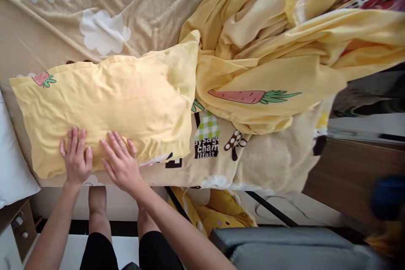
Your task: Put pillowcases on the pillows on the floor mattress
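A yellow pillow (126,97) with a carrot print at its far left corner lies flat on the beige bed sheet (164,0). My left hand (76,156) rests on the pillow's near side, its fingers stretched out and spread. Beside it, my right hand (122,160) also lies flat on the pillow with the fingers apart. Neither hand grips anything. Wrinkles run across the pillowcase around my fingers. The pillow's right edge touches a rumpled yellow cover (240,71) with a large carrot print.
At the left edge lies a white pillow (15,156). A grey padded seat (294,249) stands below the bed at the right. Under the bed's edge is a yellow cloth item (218,211). A brown wooden surface (354,177) is on the right.
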The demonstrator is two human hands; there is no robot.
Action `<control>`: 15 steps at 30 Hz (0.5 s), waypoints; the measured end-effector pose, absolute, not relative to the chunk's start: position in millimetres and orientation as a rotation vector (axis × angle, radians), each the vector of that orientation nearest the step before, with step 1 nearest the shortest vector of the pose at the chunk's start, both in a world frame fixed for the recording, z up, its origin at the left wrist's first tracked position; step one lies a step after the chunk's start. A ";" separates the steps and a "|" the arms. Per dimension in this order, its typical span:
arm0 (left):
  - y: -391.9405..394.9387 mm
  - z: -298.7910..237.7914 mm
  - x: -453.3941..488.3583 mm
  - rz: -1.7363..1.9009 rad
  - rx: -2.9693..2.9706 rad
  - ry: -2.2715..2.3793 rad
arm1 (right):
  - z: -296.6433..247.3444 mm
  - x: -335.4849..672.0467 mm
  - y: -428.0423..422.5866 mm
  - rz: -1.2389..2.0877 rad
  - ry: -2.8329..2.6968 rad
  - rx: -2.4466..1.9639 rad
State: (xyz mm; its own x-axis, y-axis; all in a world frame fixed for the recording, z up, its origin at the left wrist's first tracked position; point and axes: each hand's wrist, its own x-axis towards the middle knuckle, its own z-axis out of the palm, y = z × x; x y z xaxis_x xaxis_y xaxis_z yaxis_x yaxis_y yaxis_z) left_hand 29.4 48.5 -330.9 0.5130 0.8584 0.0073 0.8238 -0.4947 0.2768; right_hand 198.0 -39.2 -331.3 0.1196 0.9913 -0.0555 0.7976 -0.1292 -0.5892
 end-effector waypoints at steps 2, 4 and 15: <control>50.5 -351.0 18.0 0.126 2.530 1.487 | -355.2 187.4 -50.5 0.641 -1.836 -1.961; 58.7 -368.2 -20.7 -0.002 2.475 1.676 | -388.5 206.2 -80.6 0.667 -1.895 -2.003; 83.5 -288.8 -141.5 0.265 2.471 1.881 | -367.3 375.8 -222.6 0.305 -1.109 -2.843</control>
State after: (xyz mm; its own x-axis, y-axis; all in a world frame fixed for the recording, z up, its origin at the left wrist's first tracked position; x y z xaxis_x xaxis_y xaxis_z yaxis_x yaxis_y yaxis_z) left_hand -141.5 83.5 -288.8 0.2572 0.9589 0.1203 0.9547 -0.2714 0.1221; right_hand 375.8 -222.6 -367.3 0.7190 0.6771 -0.1569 0.6623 -0.7359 -0.1408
